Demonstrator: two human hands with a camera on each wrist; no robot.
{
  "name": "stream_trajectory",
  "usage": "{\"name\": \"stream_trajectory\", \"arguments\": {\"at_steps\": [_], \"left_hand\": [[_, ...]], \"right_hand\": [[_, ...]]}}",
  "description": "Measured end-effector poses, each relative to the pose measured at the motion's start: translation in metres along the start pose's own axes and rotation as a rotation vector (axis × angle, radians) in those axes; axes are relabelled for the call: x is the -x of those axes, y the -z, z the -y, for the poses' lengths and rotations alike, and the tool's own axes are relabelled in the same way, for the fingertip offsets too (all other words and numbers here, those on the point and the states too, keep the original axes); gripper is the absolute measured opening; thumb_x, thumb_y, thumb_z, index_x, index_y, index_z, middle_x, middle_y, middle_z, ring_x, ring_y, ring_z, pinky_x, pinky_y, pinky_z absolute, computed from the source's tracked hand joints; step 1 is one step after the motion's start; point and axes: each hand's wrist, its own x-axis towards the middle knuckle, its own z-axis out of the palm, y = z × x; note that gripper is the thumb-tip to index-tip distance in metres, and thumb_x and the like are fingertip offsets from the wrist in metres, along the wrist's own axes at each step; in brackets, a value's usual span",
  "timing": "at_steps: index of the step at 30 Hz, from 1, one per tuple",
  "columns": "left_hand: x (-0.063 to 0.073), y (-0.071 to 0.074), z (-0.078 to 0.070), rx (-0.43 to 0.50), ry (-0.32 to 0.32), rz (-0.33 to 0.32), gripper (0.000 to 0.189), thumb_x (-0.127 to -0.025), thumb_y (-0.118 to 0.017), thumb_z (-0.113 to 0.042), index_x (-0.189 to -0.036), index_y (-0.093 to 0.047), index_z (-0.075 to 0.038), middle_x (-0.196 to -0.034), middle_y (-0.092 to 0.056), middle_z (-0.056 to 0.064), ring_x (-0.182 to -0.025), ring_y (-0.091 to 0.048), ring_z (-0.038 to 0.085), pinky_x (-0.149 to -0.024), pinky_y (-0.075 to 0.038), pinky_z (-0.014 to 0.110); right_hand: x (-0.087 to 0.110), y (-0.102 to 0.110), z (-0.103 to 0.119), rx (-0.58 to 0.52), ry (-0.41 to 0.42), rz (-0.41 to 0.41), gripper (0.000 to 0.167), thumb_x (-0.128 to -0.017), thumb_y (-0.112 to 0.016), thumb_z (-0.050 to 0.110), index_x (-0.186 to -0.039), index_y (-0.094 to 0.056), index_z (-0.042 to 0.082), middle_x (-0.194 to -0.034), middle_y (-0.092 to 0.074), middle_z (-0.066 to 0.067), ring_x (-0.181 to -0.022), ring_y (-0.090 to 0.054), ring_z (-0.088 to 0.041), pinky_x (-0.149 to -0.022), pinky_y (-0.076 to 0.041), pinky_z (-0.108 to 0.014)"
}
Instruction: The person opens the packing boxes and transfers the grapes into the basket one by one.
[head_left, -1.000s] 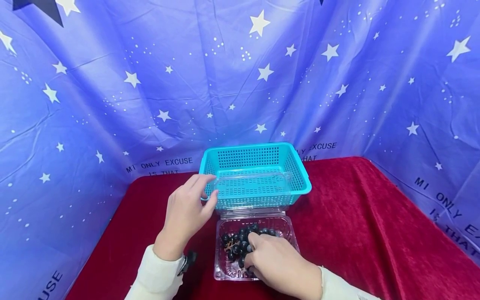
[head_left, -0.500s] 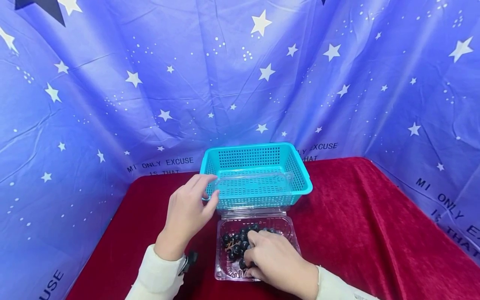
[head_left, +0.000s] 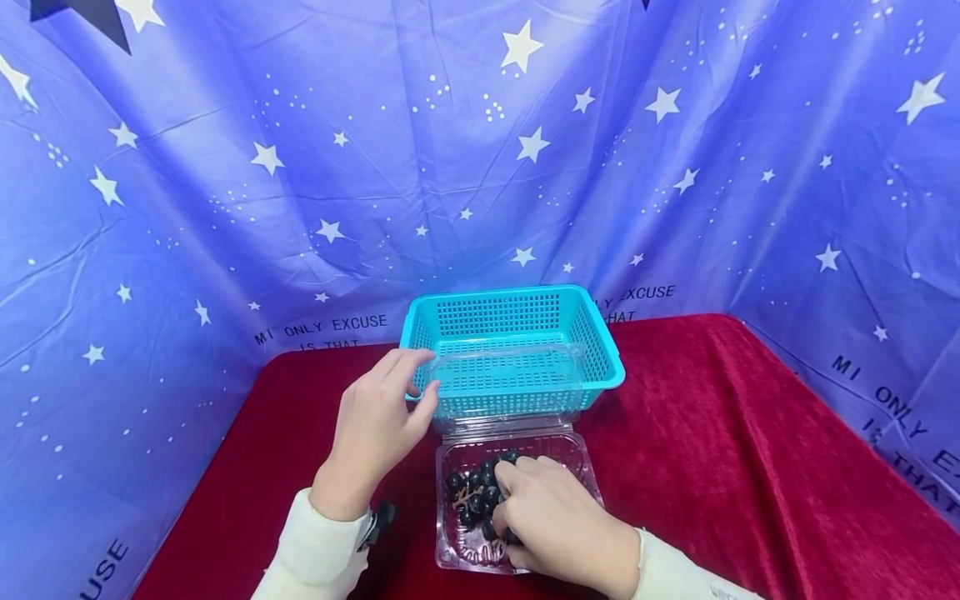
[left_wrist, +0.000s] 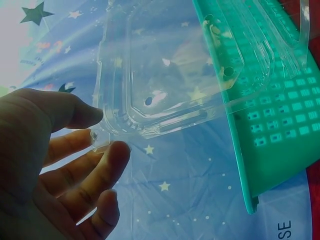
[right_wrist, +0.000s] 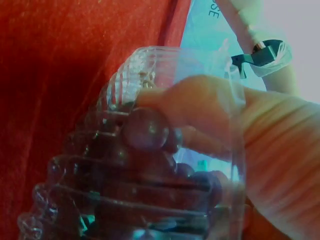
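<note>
Clear hinged clamshell punnet (head_left: 468, 546): before me on the red velvet cloth (head_left: 712, 433), open. Contents: a bunch of dark grapes (head_left: 480, 493), its brown stem (head_left: 467, 498) showing toward 9 o'clock. Lid (left_wrist: 170, 60): folded back to 12 o'clock, overlapping in view the near side of the turquoise perforated basket (head_left: 498, 315); whether they touch, I cannot tell. Left hand (head_left: 375, 421): mine, at 11 o'clock of the punnet, thumb and fingers lightly pinching the lid's corner. Right hand (head_left: 551, 521): mine, in from 4 o'clock, fingers curled about the grapes; how firmly, I cannot tell. Step in hand, as I judge it: gathering a hold on the bunch, lid held back. Next move: seems to call for a secure, gentle grip near the stem, lest berries drop.
</note>
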Motion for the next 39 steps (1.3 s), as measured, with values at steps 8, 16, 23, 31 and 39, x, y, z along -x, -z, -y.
{"name": "stream_trajectory", "arguments": {"at_steps": [8,16,23,31,39], "left_hand": [[0.000,-0.001,-0.001,0.032,-0.007,0.007,0.031,-0.089,-0.076,-0.014,-0.119,-0.071,-0.010,-0.108,-0.073,0.004,-0.078,-0.074,0.011,-0.060,-0.060,0.026],[-0.002,-0.002,-0.003,0.071,-0.043,-0.010,0.029,-0.092,-0.073,-0.006,-0.121,-0.073,-0.010,-0.105,-0.073,0.003,-0.082,-0.069,0.015,-0.067,-0.061,0.028],[-0.002,-0.002,-0.004,0.085,-0.046,-0.012,0.026,-0.093,-0.073,-0.006,-0.118,-0.075,-0.010,-0.105,-0.073,0.003,-0.085,-0.069,0.015,-0.070,-0.062,0.030],[-0.002,-0.003,-0.002,0.047,-0.042,-0.029,0.032,-0.088,-0.078,-0.004,-0.120,-0.074,-0.009,-0.107,-0.075,0.005,-0.086,-0.072,0.015,-0.071,-0.063,0.029],[0.000,-0.004,0.000,-0.011,0.010,-0.044,0.030,-0.091,-0.077,-0.012,-0.120,-0.073,-0.011,-0.103,-0.077,0.004,-0.083,-0.073,0.017,-0.063,-0.061,0.031]], "right_hand": [[0.000,0.000,0.001,-0.009,0.001,-0.020,0.011,-0.069,-0.089,0.037,-0.072,-0.078,0.035,-0.073,-0.045,0.010,-0.067,-0.036,-0.010,-0.057,-0.024,-0.023],[0.001,-0.004,0.000,-0.052,-0.019,-0.071,0.010,-0.072,-0.084,0.030,-0.071,-0.076,0.035,-0.074,-0.040,0.012,-0.067,-0.032,-0.008,-0.058,-0.021,-0.021],[0.001,-0.002,-0.002,-0.118,-0.056,-0.034,0.007,-0.078,-0.080,0.027,-0.075,-0.076,0.033,-0.076,-0.041,0.014,-0.070,-0.034,-0.005,-0.061,-0.026,-0.020],[0.001,0.001,-0.004,-0.164,-0.093,-0.026,0.007,-0.082,-0.078,0.026,-0.079,-0.079,0.031,-0.077,-0.043,0.015,-0.071,-0.035,-0.003,-0.062,-0.028,-0.019],[0.001,0.007,-0.006,-0.170,-0.104,-0.053,0.012,-0.083,-0.076,0.023,-0.074,-0.076,0.031,-0.077,-0.043,0.016,-0.071,-0.036,-0.002,-0.063,-0.031,-0.019]]}}
